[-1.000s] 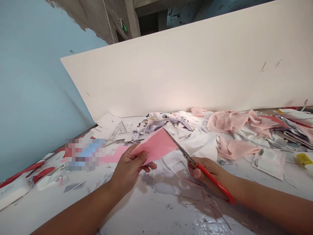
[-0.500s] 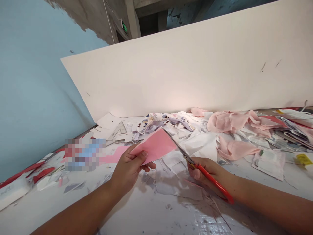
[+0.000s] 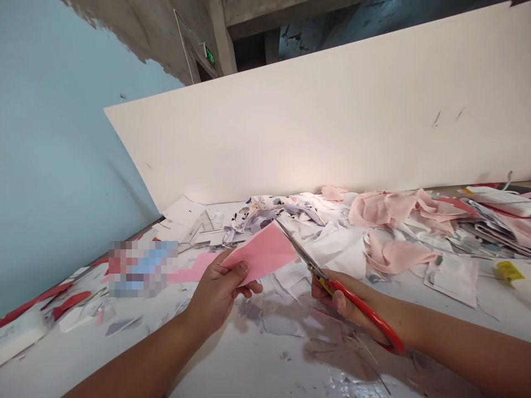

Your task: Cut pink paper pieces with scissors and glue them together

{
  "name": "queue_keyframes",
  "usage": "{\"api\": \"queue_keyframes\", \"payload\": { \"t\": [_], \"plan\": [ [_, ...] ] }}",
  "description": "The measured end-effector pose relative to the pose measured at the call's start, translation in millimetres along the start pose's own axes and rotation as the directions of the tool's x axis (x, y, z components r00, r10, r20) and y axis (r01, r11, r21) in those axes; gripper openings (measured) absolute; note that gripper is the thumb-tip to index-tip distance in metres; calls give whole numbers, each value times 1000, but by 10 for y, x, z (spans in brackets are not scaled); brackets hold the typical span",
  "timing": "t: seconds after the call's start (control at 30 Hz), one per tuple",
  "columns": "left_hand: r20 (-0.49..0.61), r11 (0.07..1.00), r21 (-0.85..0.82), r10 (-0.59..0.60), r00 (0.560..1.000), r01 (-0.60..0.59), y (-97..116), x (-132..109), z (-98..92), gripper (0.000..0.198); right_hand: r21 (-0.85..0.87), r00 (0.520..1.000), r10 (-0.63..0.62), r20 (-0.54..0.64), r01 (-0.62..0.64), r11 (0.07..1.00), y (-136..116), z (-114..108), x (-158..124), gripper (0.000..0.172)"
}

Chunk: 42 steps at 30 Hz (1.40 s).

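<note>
Between the thumb and fingers of my left hand (image 3: pixel 222 284) is a pink sheet of paper (image 3: pixel 265 251), held tilted above the table. My right hand (image 3: pixel 344 293) is wrapped round the handles of red-handled scissors (image 3: pixel 367 309). The scissor blades point up and left, lying along the right edge of the pink sheet near its upper corner. Whether the blades grip the paper cannot be made out. Another flat pink piece (image 3: pixel 191 271) lies on the table behind my left hand.
A floral cloth (image 3: pixel 282 207) and white scraps lie behind the hands. Crumpled light pink cloth (image 3: pixel 385 207) is at the right, near a white packet (image 3: pixel 452 279). Red scraps (image 3: pixel 70 304) lie at the left. A white board (image 3: pixel 290 132) stands along the back.
The scissors and my right hand have shifted slightly, with the handles a little lower and further right. My left hand keeps its hold on the pink paper. The view has tilted slightly.
</note>
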State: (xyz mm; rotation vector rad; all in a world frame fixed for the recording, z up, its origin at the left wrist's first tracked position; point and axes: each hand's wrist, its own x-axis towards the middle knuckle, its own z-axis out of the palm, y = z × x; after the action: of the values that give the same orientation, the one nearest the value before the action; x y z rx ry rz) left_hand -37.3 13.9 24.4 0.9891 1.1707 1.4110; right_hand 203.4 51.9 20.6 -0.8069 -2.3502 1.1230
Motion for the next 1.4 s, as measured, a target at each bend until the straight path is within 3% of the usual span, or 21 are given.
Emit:
{"api": "queue_keyframes", "payload": {
  "t": [0.23,0.5,0.73,0.97,1.17,1.4],
  "plan": [
    [38,999,31,-19,999,18,16,-25,5,27,62,996,0,84,-5,998,-3,-1,6,49],
    [91,996,81,-38,995,30,-1,-17,-8,35,62,999,4,51,-7,998,-10,17,3,43],
    [117,995,100,-20,993,8,-23,-31,7,21,63,999,18,35,-20,998,26,47,30,45],
    [153,989,148,-21,988,-1,-18,-37,29,26,88,1000,-6,17,5,996,55,54,41,44],
    [122,987,161,-38,992,18,-45,-37,20,34,111,1000,16,13,-18,994,7,58,54,49],
    [146,989,146,-31,989,9,-50,-32,18,28,145,998,64,19,-67,987,-20,74,59,50]
  ]
}}
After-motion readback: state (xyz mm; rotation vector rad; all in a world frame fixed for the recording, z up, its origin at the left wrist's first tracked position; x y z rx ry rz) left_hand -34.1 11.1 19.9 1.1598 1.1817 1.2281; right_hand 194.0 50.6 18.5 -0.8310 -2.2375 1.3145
